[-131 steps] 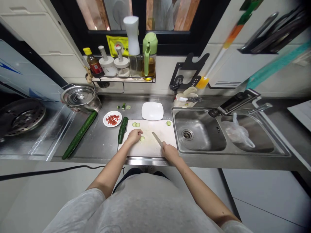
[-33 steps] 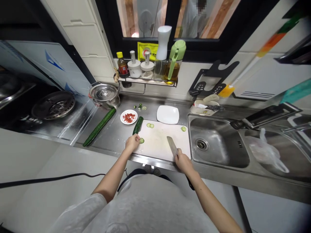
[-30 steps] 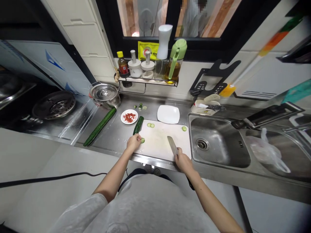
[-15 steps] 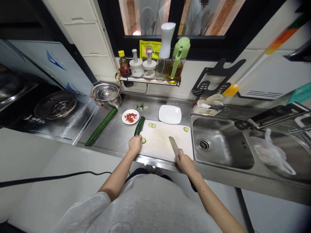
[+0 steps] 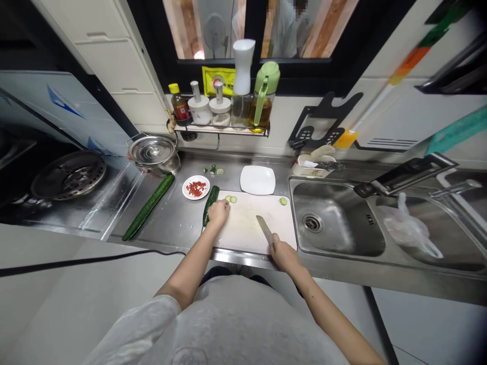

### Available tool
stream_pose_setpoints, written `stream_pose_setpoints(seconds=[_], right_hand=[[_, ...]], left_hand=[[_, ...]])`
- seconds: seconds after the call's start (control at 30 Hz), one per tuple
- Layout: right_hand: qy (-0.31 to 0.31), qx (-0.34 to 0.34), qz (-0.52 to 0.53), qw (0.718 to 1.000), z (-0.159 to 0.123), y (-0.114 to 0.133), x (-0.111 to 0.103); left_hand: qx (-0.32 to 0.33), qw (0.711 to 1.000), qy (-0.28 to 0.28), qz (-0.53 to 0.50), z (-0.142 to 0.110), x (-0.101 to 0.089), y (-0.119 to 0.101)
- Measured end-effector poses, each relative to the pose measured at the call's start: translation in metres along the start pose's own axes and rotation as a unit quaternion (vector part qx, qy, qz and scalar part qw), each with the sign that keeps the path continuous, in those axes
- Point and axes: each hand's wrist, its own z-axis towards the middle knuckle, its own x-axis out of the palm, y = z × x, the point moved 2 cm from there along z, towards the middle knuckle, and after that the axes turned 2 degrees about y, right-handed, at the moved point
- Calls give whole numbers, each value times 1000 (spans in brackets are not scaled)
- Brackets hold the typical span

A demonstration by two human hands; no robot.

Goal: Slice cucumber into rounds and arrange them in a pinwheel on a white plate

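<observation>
My left hand (image 5: 219, 212) reaches over the left part of the white cutting board (image 5: 249, 233), its fingers curled down beside two cucumber slices (image 5: 231, 199). Whatever lies beneath or between those fingers is hidden. A cut cucumber (image 5: 211, 200) rests along the board's left edge, next to this hand. My right hand (image 5: 284, 253) grips a knife (image 5: 264, 229) by its handle, the blade slanting to the far left just over or on the board. At the board's far right corner lie more cucumber slices (image 5: 283, 201).
A whole cucumber (image 5: 148, 207) lies left of a small plate of chopped red pieces (image 5: 196, 196). Behind the board stands a white plate (image 5: 257, 185). Cucumber scraps (image 5: 213, 170) sit near the wall. The sink (image 5: 338, 223) adjoins on the right; a lidded pot (image 5: 154, 152) is at left.
My left hand has moved away from me and right, from the cucumber's near end to the two slices. The slice that lay beside it is out of sight. The view has shifted slightly.
</observation>
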Motion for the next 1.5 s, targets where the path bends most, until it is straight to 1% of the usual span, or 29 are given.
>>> stream_pose_setpoints(seconds=[0.13, 0.27, 0.37, 0.5, 0.63, 0.77, 0.83, 0.97, 1.03, 1.1, 1.2, 1.3, 1.4, 1.5], right_hand=[[-2, -3, 2, 1000, 1, -1, 3], [-7, -7, 9, 1000, 2, -4, 6], [-7, 0, 13, 1000, 2, -5, 6], [5, 3, 18, 1000, 0, -5, 5], [1, -2, 24, 1000, 0, -6, 5], [-3, -4, 22, 1000, 0, -5, 4], [-2, -5, 18, 1000, 0, -5, 3], [-2, -6, 17, 1000, 0, -3, 2], [-5, -8, 17, 1000, -1, -2, 1], [-9, -11, 16, 1000, -2, -1, 0], [-4, -14, 13, 1000, -3, -1, -2], [0, -22, 7, 1000, -5, -1, -7], [-5, -32, -6, 999, -7, 1, -10], [-10, -51, -13, 999, -10, 9, -10]], left_hand=[[9, 1000, -4, 22, 31, 5, -13], [30, 998, 30, 35, 49, 12, -20], [49, 998, 38, 23, 54, 16, -23], [42, 998, 39, 5, 57, 18, -24], [33, 998, 51, -9, 59, 14, -26], [29, 997, 47, -57, 52, 5, -28], [35, 992, 69, -104, 44, 5, -29], [41, 974, 146, -171, 21, 19, -28], [42, 969, 169, -177, 9, 29, -27], [39, 968, 180, -167, 0, 36, -26], [32, 975, 175, -136, -9, 41, -26], [32, 984, 147, -100, -11, 41, -26], [45, 987, 125, -91, -11, 40, -22], [47, 987, 119, -92, -9, 41, -18]])
